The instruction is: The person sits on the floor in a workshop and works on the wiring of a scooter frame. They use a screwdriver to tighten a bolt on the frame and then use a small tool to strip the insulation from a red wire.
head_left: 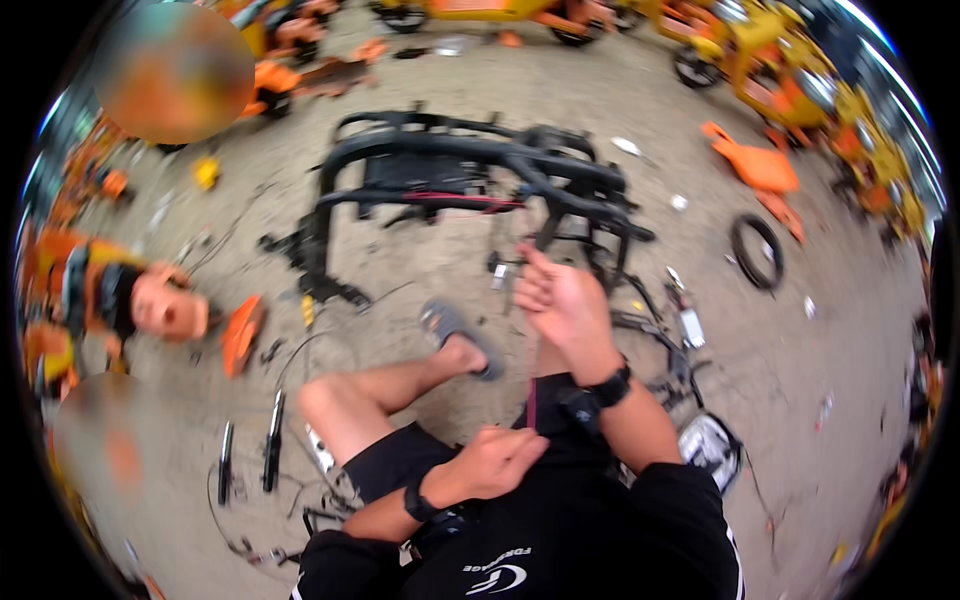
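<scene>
Black frame (pixel 470 175) lies on concrete floor (pixel 800 420), stripped, loose parts scattered around; judged mid-disassembly. Thin red cable (pixel 533 385) runs taut between both hands, above lap. Right hand (pixel 560 300) raised near frame, fingers closed, pinching cable upper end. Left hand (pixel 495 462) low near waist, fingers curled shut around cable lower end. Far end of cable not discernible.

A black frame (pixel 470 175) blocks the floor (pixel 640 90) ahead. Bare concrete lies open beyond it; scattered parts (pixel 690 325) crowd the right.
</scene>
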A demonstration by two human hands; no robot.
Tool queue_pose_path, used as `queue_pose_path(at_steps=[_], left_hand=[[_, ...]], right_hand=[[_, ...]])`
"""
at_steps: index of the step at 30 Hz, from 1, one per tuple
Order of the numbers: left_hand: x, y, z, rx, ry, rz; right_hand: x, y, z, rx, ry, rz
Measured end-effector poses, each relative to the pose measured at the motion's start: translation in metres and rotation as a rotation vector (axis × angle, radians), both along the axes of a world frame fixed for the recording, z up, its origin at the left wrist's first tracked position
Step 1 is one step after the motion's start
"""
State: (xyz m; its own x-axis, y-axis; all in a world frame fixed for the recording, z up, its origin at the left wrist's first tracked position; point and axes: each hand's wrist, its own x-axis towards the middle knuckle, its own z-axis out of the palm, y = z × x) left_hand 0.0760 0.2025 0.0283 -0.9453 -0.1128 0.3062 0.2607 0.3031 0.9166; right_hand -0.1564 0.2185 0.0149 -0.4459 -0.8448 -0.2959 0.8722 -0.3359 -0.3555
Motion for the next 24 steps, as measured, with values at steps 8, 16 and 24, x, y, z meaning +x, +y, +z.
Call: queue_pose_path(at_steps=[8, 16, 24], left_hand=[[0.04, 0.012, -0.007, -0.052, -0.019, 0.294], [0.034, -0.005, -0.006, 1.493, 0.108, -0.215], [0.042, -0.017, 0.008, 1.562, 0.144, -0.177]], right_hand=[[0.046, 0.016, 0.006, -0.05, -0.038, 0.082], [0.112, 0.041, 0.032, 0.391, 0.737, -0.068], [0.154, 0.082, 0.049, 0.295, 1.675, -0.169]])
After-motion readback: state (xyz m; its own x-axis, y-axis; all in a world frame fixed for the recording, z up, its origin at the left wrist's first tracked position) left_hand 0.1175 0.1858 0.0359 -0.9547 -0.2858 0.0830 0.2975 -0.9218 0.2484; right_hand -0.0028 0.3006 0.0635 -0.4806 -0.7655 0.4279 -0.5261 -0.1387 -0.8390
